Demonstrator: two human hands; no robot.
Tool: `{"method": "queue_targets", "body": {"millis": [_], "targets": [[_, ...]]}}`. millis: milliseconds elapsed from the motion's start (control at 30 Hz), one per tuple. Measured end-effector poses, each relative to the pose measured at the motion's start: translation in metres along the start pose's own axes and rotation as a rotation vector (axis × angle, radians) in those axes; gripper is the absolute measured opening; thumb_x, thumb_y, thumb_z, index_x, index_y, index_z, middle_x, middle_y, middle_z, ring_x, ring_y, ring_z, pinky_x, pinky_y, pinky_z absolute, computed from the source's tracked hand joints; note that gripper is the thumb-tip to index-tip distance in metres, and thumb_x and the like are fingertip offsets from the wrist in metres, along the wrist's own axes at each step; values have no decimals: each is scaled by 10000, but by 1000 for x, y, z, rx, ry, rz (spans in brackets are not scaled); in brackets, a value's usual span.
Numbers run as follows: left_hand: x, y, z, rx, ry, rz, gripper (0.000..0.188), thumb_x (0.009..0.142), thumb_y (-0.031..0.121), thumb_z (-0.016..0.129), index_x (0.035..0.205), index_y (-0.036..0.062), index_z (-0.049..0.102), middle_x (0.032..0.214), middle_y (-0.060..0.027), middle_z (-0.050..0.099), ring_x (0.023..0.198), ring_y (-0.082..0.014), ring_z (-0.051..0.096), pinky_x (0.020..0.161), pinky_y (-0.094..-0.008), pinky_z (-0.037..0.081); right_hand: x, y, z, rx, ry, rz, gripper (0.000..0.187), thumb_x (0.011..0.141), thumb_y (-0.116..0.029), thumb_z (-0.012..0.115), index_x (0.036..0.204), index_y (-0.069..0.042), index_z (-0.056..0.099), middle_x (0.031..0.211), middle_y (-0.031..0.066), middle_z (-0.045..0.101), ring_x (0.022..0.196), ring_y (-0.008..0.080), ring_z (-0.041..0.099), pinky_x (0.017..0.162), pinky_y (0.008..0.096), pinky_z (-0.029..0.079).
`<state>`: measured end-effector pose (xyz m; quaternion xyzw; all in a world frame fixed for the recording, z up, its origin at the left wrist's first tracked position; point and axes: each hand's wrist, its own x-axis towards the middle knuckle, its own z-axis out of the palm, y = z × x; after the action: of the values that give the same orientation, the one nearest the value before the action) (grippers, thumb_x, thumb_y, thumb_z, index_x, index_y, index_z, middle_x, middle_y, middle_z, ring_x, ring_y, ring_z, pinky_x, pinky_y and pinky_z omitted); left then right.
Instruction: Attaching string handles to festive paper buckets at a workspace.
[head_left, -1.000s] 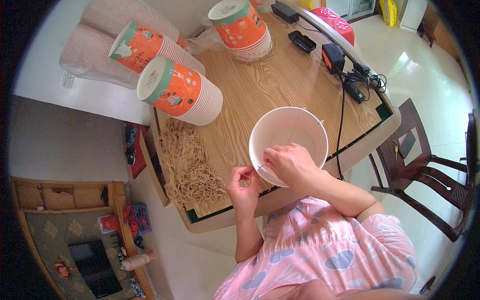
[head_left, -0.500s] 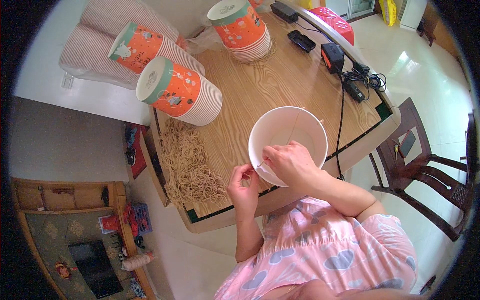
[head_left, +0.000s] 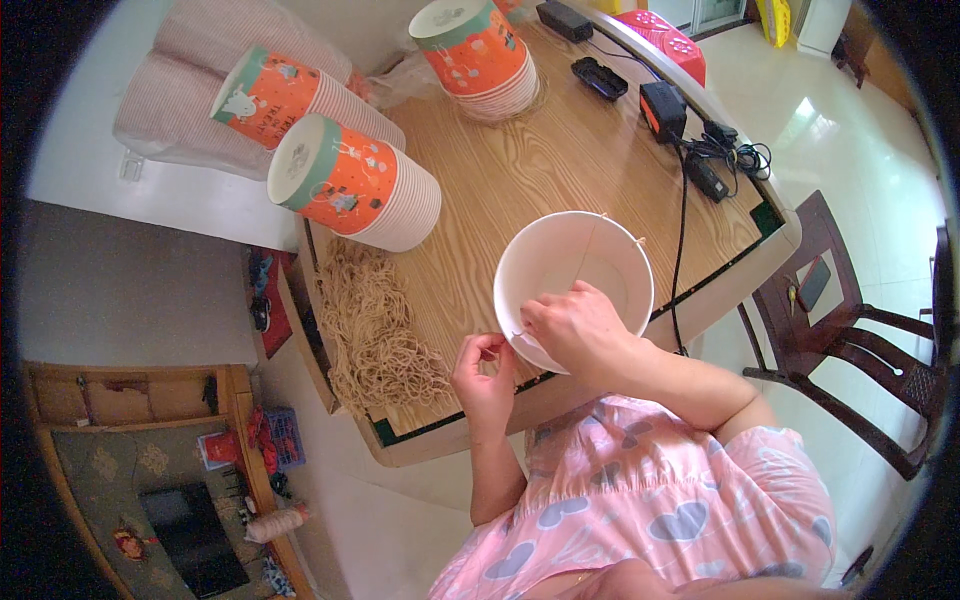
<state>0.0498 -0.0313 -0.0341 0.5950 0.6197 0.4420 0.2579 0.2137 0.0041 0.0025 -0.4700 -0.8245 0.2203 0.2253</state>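
A white paper bucket (head_left: pixel 632 290) stands near the table's front edge, its open mouth facing up. A thin tan twine (head_left: pixel 588 250) comes from its far rim, where a knotted end sticks out, and runs down inside to my right hand (head_left: pixel 575 325). That hand reaches over the near rim, its fingers closed on the twine close to the left wall. Outside the same part of the rim, my left hand (head_left: pixel 482 375) pinches at the wall with thumb and fingertips; what lies between them is too small to make out. To the left lies a heap of tan twine pieces (head_left: pixel 370 330).
Nested stacks of orange and green patterned paper buckets (head_left: pixel 350 180) stand at the back left, beside plastic-wrapped stacks (head_left: pixel 190 115). Along the right edge lie a black and orange device (head_left: pixel 662 110) and coiled black cables (head_left: pixel 735 155). A dark wooden chair (head_left: pixel 815 290) holds a phone.
My right hand has shifted slightly left and down inside the bucket, near the left rim. My left hand keeps its pinch, barely moved. The whole view has drifted a little.
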Motion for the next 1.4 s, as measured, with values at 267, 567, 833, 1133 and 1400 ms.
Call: {"method": "queue_targets", "body": {"millis": [267, 567, 833, 1133, 1400], "targets": [[0, 5, 1, -32, 14, -35, 127, 747, 0, 624, 872, 8, 601, 757, -48, 580, 660, -122, 515, 618, -243, 425, 12, -4, -2, -20, 4, 7, 118, 744, -138, 568, 815, -58, 519, 717, 75, 588, 709, 270, 592, 676, 376, 414], [1, 5, 1, -6, 12, 0, 138, 745, 4, 629, 881, 6, 607, 748, -44, 572, 658, -121, 511, 618, -241, 424, 10, -3, 5, -30, -65, -17, 165, 732, -154, 595, 847, -50, 542, 711, 118, 624, 685, 282, 631, 662, 397, 456], [2, 5, 1, -5, 16, 8, 104, 742, 4, 628, 843, -3, 600, 732, -53, 558, 655, -132, 514, 620, -244, 423, 7, -2, 0, -2, -76, -21, 130, 790, -195, 556, 790, -65, 546, 695, 80, 593, 678, 276, 595, 667, 394, 439], [0, 3, -1, -6, 4, 11, 109, 743, 18, 637, 845, -2, 604, 745, -54, 564, 655, -132, 511, 616, -242, 419, 8, 0, 3, -13, -19, -78, 109, 714, -141, 608, 782, -61, 576, 674, 108, 625, 671, 279, 631, 636, 386, 449], [0, 7, -1, 11, 5, 23, 101, 742, 12, 635, 837, 0, 605, 743, -50, 560, 655, -133, 508, 615, -239, 417, 9, -4, -3, -31, -41, -90, 129, 686, -129, 615, 796, -69, 583, 674, 93, 627, 669, 269, 631, 639, 382, 449]]}}
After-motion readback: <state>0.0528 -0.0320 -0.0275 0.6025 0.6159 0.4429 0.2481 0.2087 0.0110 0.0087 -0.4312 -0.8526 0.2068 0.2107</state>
